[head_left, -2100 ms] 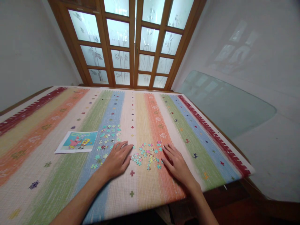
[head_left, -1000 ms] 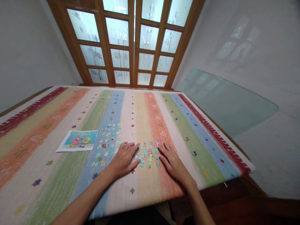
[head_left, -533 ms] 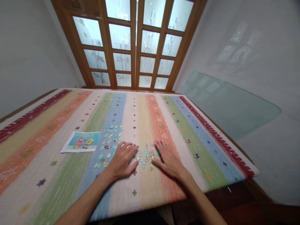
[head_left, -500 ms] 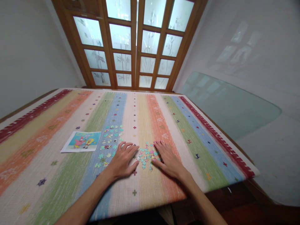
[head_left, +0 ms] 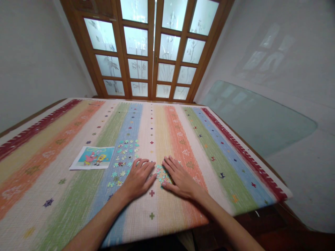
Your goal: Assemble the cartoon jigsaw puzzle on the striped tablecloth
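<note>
1. Orange, green and blue stripes band our tablecloth (head_left: 167, 219).
2. A printed cartoon sheet (head_left: 95, 158) lies leftward.
3. We see the left hand (head_left: 137, 177) and right hand (head_left: 181, 178) palm down, fingers loosely spread.
4. Clustered jigsaw pieces (head_left: 160, 171) lie between them; scattered jigsaw pieces (head_left: 122, 173) sit beside the sheet.

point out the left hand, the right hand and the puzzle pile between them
Left hand (head_left: 138, 177): head view, back of the hand.
Right hand (head_left: 181, 177): head view, back of the hand.
Puzzle pile (head_left: 161, 174): head view, middle of its uncovered part.
</note>
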Available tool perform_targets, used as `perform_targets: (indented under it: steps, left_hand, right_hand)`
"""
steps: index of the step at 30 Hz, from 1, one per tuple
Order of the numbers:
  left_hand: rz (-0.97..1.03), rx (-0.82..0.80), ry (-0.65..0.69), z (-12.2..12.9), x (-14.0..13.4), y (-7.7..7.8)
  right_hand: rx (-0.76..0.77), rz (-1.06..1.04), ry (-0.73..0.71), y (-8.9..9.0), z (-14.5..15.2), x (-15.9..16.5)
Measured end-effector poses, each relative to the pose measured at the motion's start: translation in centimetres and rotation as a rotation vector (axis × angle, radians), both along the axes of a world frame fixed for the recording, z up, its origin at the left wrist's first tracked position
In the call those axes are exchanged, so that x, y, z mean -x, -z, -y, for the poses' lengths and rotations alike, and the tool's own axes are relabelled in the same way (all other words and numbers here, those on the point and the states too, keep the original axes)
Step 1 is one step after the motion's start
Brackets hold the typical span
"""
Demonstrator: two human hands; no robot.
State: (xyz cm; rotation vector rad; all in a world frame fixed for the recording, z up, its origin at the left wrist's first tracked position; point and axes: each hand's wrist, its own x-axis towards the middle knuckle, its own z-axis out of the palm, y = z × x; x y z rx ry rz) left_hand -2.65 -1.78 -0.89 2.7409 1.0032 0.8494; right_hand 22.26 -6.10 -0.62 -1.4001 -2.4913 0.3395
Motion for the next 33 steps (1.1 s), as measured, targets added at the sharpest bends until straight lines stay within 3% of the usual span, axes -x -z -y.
perform_targets:
  steps: [7,19,33]
  left_hand:
    - [0.006,-0.010,-0.003,-0.1,0.1,-0.2]
    - [0.027,-0.026,0.005,-0.2,0.3,-0.4]
    - [0.025,-0.053,0.004,-0.2,0.5,-0.6]
  right_hand:
    - [-0.094,-0.040,-0.014,1.6,0.0,0.1]
    - [-0.071,0.067,-0.182,-0.1,-0.1,2.2]
    - [-0.050,0.135,-0.081,0.3,-1.6,0.2]
